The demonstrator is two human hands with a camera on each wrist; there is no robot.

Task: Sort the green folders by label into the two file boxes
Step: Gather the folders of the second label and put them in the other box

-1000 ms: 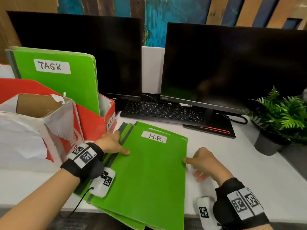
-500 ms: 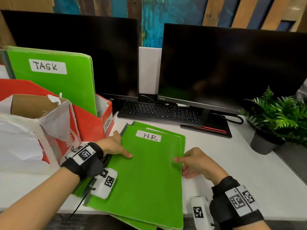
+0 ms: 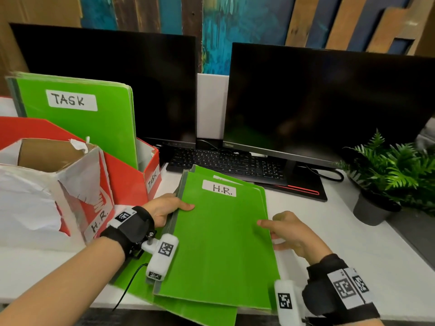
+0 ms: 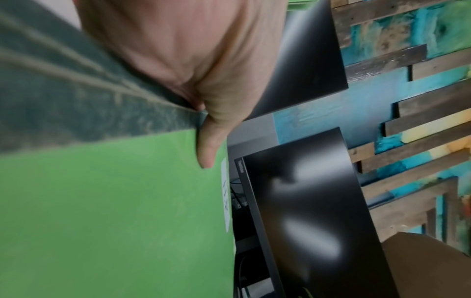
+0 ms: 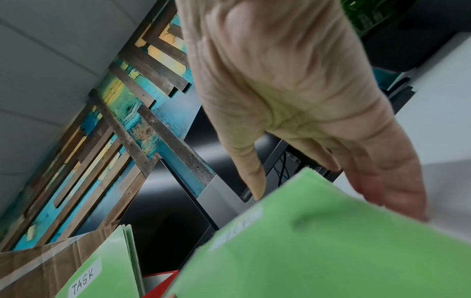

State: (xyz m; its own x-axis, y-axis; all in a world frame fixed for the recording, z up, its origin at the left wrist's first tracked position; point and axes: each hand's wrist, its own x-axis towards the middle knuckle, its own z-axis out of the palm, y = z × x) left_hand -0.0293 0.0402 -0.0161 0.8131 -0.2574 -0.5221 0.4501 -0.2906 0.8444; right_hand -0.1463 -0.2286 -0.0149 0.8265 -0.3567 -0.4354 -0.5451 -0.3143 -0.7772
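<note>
The top green folder (image 3: pixel 219 243), labelled H.R., is tilted up off a stack of green folders (image 3: pixel 200 314) on the white desk. My left hand (image 3: pixel 164 208) pinches its left spine edge, thumb on the cover (image 4: pixel 203 153). My right hand (image 3: pixel 289 231) holds its right edge, with the thumb on top and the fingers (image 5: pixel 382 191) underneath. At the left, the red TASK box (image 3: pixel 127 182) holds upright green TASK folders (image 3: pixel 94 128). In front of it stands the white-and-red H.R. box (image 3: pixel 77 184), torn at the rim, with no folder showing inside.
A black keyboard (image 3: pixel 228 163) and two dark monitors (image 3: pixel 329 109) stand right behind the folder stack. A potted fern (image 3: pixel 395 175) is at the right. The desk's front edge runs just below the stack, which overhangs it.
The H.R. folder has come up off the stack and shifted slightly left. Both hands moved with it, the right hand now further onto its right edge.
</note>
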